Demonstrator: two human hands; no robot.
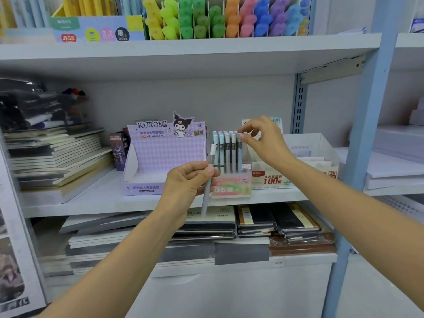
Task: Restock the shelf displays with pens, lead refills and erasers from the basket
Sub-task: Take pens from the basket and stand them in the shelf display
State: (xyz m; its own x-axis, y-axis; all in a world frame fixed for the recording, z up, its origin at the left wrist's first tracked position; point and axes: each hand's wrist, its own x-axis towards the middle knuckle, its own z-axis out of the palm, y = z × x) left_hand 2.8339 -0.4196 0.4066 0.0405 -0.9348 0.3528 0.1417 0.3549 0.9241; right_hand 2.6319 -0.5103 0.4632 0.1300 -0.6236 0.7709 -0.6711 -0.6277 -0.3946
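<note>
My left hand [187,180] grips a grey pen [207,193] with a white cap, held nearly upright in front of the middle shelf. Just right of it stands a clear "Fruit Soda" pen display [231,187] with several pastel-capped pens [226,148] upright in it. My right hand [263,140] reaches over the display, and its thumb and forefinger pinch the top of the rightmost pen. A purple Kuromi lead refill display box [146,177] stands open to the left of the pens. The basket is not in view.
A white lead refill box [273,180] sits right of the pen display. Stacked notebooks [57,157] fill the shelf's left side and the shelf below [252,222]. Coloured highlighters [220,19] line the upper shelf. A blue upright post [364,157] bounds the right.
</note>
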